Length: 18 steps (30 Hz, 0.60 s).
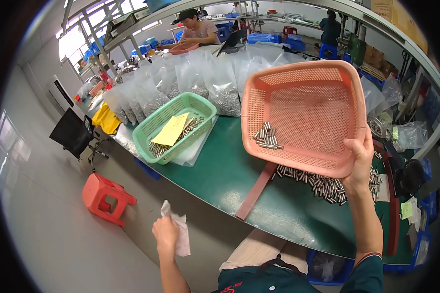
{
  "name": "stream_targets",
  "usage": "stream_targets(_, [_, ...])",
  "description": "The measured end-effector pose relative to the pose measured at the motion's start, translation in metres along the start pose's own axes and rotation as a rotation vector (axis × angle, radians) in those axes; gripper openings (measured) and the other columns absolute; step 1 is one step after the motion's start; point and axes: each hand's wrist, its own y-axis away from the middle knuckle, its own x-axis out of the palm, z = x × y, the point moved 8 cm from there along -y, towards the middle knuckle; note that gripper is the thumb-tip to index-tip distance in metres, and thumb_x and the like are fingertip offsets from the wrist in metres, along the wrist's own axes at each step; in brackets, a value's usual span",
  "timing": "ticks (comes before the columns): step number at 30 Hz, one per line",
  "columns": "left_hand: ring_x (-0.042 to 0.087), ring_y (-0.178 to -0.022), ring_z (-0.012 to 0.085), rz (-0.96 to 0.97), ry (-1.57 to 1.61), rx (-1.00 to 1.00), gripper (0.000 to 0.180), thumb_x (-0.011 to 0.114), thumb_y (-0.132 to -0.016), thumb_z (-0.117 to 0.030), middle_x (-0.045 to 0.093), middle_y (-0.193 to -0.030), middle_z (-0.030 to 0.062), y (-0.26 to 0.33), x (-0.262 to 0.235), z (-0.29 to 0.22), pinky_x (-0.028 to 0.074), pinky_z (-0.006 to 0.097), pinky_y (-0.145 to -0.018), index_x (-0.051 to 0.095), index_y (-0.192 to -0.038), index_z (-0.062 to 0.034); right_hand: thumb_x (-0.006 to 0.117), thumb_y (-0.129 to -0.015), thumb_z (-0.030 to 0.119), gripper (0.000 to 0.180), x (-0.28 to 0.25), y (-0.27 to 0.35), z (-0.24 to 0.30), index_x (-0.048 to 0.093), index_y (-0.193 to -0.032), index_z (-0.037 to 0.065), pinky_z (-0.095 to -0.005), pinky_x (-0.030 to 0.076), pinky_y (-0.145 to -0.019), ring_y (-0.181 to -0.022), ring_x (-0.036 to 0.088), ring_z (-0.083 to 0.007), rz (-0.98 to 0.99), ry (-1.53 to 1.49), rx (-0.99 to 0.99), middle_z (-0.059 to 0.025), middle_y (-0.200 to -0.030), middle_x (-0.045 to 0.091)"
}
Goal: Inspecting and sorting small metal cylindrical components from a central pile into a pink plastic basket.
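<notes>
1. Head view, right hand (359,158): closed on the right-hand rim of the pink basket (310,110), thumb inside, fingers mostly hidden behind. We see the basket raised and tilted above the tabletop (212,178).
2. Head view, left hand (165,232): closed on a white cloth (182,238), off the front edge of the tabletop, over the floor. We can't make out each finger.
3. Head view, done: we count a small cluster of metal pins (267,138) in the basket's lower left corner – the rest of its mesh bottom shows bare. A loose pin pile (326,186) lies on the tabletop below, partly hidden by the basket, between two dark red strips (257,190). Our read: the basket's load is mostly out.
4. Head view, left: that corner cluster, plus the whole loose pile, unbagged. The green basket (183,145) also holds pins under a yellow note (171,129).
5. Head view, behind: clear bags (225,94) of pins stand in a row – we'd call those filled, but can't tell if they're sealed.
</notes>
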Motion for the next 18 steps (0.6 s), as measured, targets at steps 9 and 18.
stream_targets(9, [0.059, -0.102, 0.0403, -0.247, 0.757, 0.220, 0.035, 0.050, -0.082, 0.001, 0.061, -0.112, 0.0243, -0.010, -0.047, -0.042, 0.045, 0.040, -0.091, 0.061, -0.116, 0.0006, 0.053, -0.068, -0.005, 0.070, 0.074, 0.020, -0.010, 0.041, -0.136, -0.001, -0.0310, 0.034, -0.107, -0.124, 0.047, -0.0194, 0.265, 0.122, -0.216, -0.0120, -0.131, 0.049])
stream_targets(18, [0.054, -0.116, 0.0281, -0.021, 1.123, 0.276, 0.062, 0.059, -0.079, -0.003, 0.052, -0.129, 0.0258, -0.086, 0.042, -0.132, 0.041, 0.033, -0.099, 0.039, -0.136, 0.0099, 0.054, -0.066, -0.003, 0.069, 0.103, 0.026, -0.020, 0.046, -0.134, 0.001, -0.0321, 0.037, -0.105, -0.120, 0.050, -0.0207, 0.315, 0.205, -0.247, -0.0115, -0.128, 0.051])
